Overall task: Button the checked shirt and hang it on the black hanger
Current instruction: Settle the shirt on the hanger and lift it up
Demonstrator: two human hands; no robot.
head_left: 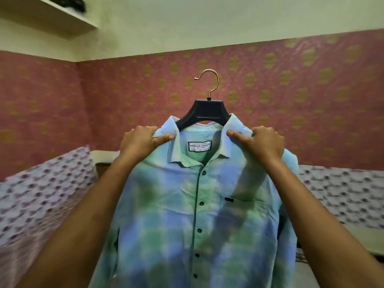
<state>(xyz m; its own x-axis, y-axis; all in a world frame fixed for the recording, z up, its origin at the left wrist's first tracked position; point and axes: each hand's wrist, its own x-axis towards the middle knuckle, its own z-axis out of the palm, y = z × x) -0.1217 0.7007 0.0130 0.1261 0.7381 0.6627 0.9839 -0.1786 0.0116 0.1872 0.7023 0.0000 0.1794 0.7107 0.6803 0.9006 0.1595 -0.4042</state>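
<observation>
The blue-and-green checked shirt [187,215] hangs in front of me on the black hanger [204,113], whose gold hook [209,80] sticks up free above the collar. Several dark buttons down the front placket are fastened; the collar is open and shows a white label. My left hand [141,142] grips the shirt's left shoulder beside the collar, thumb pressed on the cloth. My right hand [259,142] grips the right shoulder the same way. Both hands hold the shirt and hanger up in the air.
A bed with patterned sheets [37,194] lies behind the shirt on both sides. A pink wall hanging with gold motifs [291,90] covers the wall. A white shelf [52,15] juts out at the top left.
</observation>
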